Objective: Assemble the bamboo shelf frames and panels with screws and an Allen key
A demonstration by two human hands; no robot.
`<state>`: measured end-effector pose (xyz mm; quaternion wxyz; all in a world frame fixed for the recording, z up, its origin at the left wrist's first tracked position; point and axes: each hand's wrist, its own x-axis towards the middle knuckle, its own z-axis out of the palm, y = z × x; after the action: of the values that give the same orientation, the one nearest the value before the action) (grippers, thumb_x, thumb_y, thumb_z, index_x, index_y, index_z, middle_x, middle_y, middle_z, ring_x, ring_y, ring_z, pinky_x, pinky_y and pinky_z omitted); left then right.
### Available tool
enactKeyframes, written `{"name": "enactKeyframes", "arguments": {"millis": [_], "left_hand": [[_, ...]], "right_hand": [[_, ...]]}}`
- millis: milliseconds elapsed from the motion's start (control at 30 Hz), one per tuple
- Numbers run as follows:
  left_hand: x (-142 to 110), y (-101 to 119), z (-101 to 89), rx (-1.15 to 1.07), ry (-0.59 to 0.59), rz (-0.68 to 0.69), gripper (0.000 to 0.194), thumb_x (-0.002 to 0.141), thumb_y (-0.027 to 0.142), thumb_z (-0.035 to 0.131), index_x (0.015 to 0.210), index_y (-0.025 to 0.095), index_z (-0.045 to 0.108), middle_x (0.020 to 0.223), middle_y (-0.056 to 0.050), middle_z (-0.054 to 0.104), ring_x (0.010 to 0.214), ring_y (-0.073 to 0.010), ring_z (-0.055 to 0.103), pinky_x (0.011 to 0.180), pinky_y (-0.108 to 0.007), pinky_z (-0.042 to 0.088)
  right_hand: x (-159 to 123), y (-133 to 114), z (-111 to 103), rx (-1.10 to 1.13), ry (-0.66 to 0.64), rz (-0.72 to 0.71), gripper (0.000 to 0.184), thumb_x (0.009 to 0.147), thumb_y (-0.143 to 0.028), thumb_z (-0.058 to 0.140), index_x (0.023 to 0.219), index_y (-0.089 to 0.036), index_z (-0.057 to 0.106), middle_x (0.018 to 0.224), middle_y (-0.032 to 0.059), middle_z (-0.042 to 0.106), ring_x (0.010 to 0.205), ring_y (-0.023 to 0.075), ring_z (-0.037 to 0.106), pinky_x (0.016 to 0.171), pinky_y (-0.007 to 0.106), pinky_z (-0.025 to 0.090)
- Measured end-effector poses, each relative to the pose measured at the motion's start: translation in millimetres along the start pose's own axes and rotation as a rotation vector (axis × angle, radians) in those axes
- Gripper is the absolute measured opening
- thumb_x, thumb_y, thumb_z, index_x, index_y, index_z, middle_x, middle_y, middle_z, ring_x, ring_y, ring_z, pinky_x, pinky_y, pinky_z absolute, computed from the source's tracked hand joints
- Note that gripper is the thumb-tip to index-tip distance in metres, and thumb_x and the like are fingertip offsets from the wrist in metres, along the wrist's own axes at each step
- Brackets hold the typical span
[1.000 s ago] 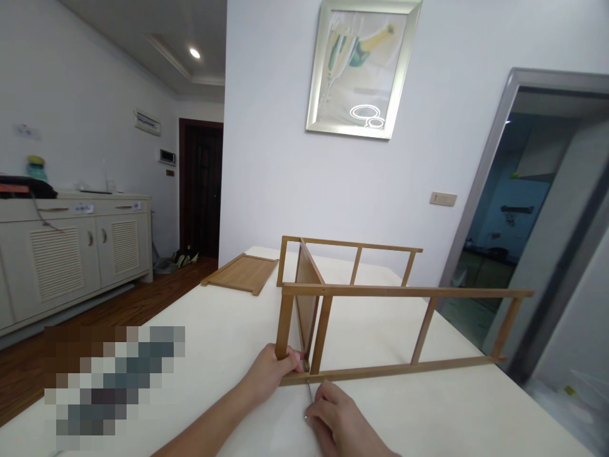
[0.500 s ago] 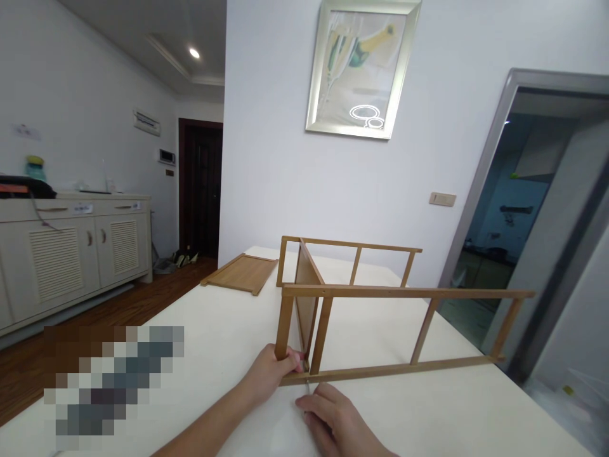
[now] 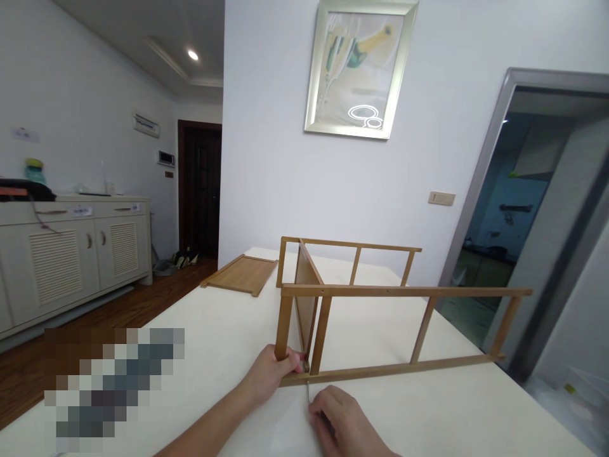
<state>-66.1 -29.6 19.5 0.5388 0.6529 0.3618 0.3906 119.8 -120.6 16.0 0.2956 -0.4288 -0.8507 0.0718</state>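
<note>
A bamboo rack frame [image 3: 399, 291] lies on its side on the white table [image 3: 223, 343], with a shelf panel [image 3: 307, 292] fixed upright between its two ladder-like sides. My left hand [image 3: 271, 374] is closed around the near left post at the bottom corner. My right hand [image 3: 340, 420] is closed on a thin metal tool [image 3: 307, 390] whose tip points up at the lower rail beside that corner.
A loose bamboo shelf panel [image 3: 242, 274] lies flat at the table's far left edge. A white sideboard [image 3: 71, 247] stands by the left wall, a dark door behind it. An open doorway [image 3: 518, 216] is on the right. A framed picture [image 3: 358, 66] hangs on the wall.
My right hand has turned and shifted slightly on the thin tool at the lower rail. My left hand and the frame have stayed in place.
</note>
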Motion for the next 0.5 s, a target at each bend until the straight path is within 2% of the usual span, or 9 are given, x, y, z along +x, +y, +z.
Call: {"name": "enactKeyframes", "arguments": {"millis": [100,267,500], "left_hand": [[-1.0,3.1,0.7,-0.006,0.004,-0.006,0.033,0.073,0.046,0.061,0.065,0.016,0.070,0.090,-0.009,0.074,0.103,-0.0285,0.062,0.087,-0.035,0.044],[-1.8,4.0,1.4,-0.004,0.012,-0.016,0.033,0.073,0.046,0.061,0.065,0.016,0.070,0.092,-0.010,0.074,0.102,-0.0281,0.063,0.090,-0.037,0.043],[-0.5,0.3,0.6,0.017,0.006,0.005,0.038,0.073,0.052,0.059,0.065,0.016,0.070,0.088,-0.010,0.074,0.102,-0.0283,0.062,0.088,-0.036,0.043]], "right_hand": [[0.3,-0.6,-2.5,-0.074,-0.016,-0.065,0.016,0.084,-0.007,0.044,0.081,-0.020,0.052,0.080,0.0050,0.060,0.077,0.0177,0.055,0.068,0.027,0.044],[1.9,-1.9,-6.2,-0.208,-0.035,-0.086,0.017,0.086,-0.010,0.045,0.075,-0.020,0.052,0.078,0.0060,0.059,0.075,0.0186,0.053,0.067,0.030,0.042],[3.7,2.3,-6.8,-0.141,-0.055,-0.081,0.016,0.085,-0.013,0.046,0.072,-0.020,0.051,0.081,0.0058,0.058,0.079,0.0189,0.051,0.070,0.031,0.043]]}}
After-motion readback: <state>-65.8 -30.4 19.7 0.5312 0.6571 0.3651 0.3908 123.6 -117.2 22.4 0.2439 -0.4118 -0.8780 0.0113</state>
